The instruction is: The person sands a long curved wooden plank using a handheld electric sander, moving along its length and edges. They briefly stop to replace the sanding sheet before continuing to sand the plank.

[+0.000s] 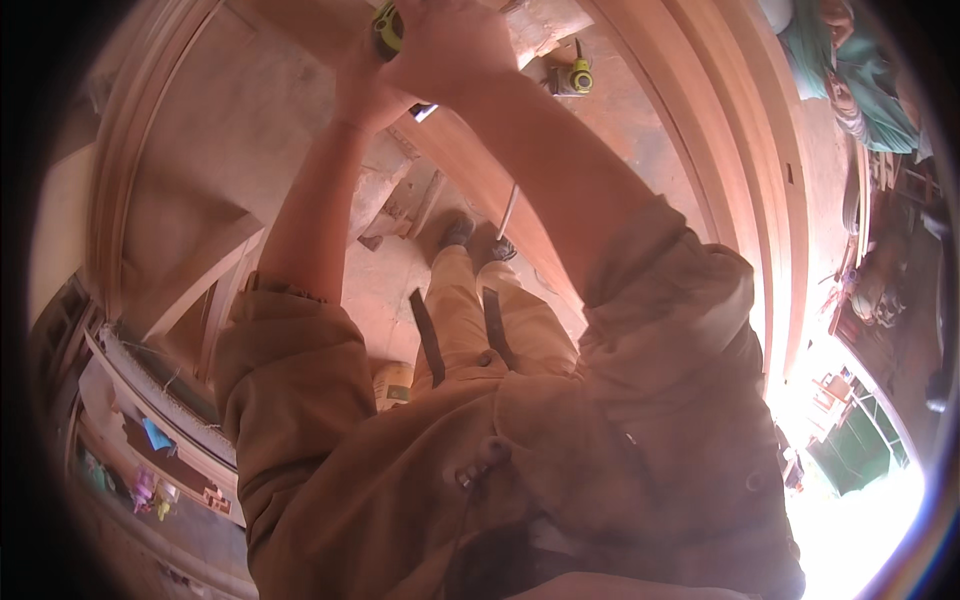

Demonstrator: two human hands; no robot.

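At twelve o'clock in the head view, your hands (425,50) meet over a yellow-and-black power tool (388,28): your right hand (450,45) is closed over its body, and your left hand (365,85) reaches up from seven o'clock of it and presses against the tool's underside, though whether those fingers are curled around it you cannot tell from here, since the right hand covers them. The tool sits at the very top edge, above a long reddish wooden frame (740,150) whose moulded rails sweep from twelve o'clock down toward four. A second yellow tool (578,75) lies on the sawdust-strewn floor (380,290) at one o'clock of your hands, well apart from them. Your rolled brown sleeves, tan trousers and dusty shoes (470,235) fill the centre and the six o'clock half. At two o'clock a person in green clothing (860,80) lies beside the frame. At eight o'clock a cluttered shelf (150,440) holds small coloured items.
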